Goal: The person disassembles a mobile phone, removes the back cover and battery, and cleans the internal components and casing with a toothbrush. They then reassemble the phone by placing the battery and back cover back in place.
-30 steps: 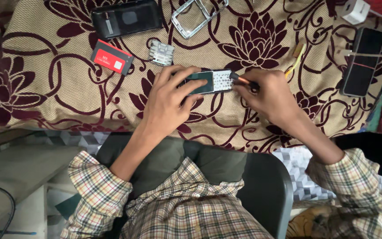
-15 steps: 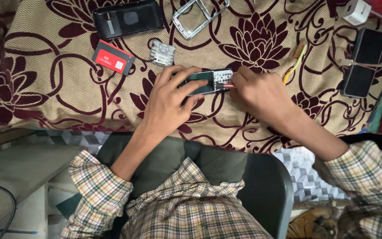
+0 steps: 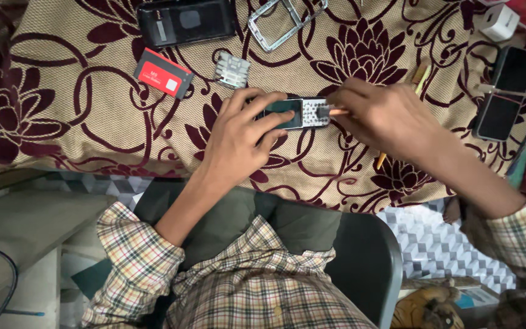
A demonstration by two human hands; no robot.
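A small keypad phone (image 3: 299,113) lies at the centre of the frame on the flowered cloth (image 3: 62,91) covering the desk, with bare cloth below it down to the cloth's lower edge. The left hand (image 3: 241,137) lies flat over its screen end, fingers pressed down on it. The right hand (image 3: 385,119) comes in from the right, fingers pinched together on a thin stick (image 3: 338,112) touching the keypad. Along the upper edge lie one dark phone shell (image 3: 187,21), one metal frame (image 3: 284,21), one red card (image 3: 164,73) and one loose keypad (image 3: 232,69). One black phone (image 3: 506,91) lies at the right edge.
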